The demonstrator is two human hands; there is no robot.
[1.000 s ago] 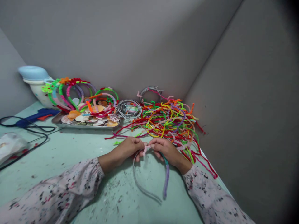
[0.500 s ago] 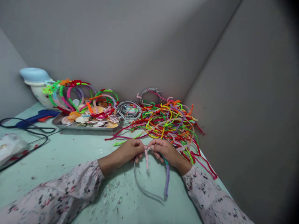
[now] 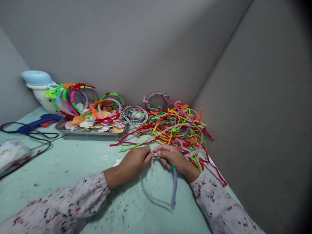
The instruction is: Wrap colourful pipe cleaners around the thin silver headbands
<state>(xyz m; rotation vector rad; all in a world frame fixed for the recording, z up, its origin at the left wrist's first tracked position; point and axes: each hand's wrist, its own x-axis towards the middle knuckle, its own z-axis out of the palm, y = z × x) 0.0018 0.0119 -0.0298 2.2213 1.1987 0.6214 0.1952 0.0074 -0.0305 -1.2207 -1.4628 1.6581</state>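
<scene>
Between my hands is a thin grey headband (image 3: 156, 200), partly wrapped in purple and teal pipe cleaner. Its purple stretch (image 3: 175, 188) runs down from my right hand (image 3: 173, 158), which is closed around the upper part of the band. My left hand (image 3: 136, 161) is closed with the thumb and fingers pinched at a pale pink pipe cleaner (image 3: 152, 167). One end of that pipe cleaner dangles below the pinch, and another bit crosses the gap to my right fingertips. The bare side of the band passes behind my left hand, where it is partly hidden.
Behind my hands spreads a pile of coloured pipe cleaners (image 3: 170, 125). Coiled bare headbands (image 3: 134, 115) lie beside it. A metal tray (image 3: 90, 132) carries shells and wrapped headbands. Further left are a blue glue gun (image 3: 36, 124) with a black cord, a blue-lidded container (image 3: 40, 91) and a white plastic bag (image 3: 13, 152).
My left hand has turned over, back upward, its thumb pinching near the pink pipe cleaner. The right hand stays almost in place on the headband. A small white item now shows behind my left wrist.
</scene>
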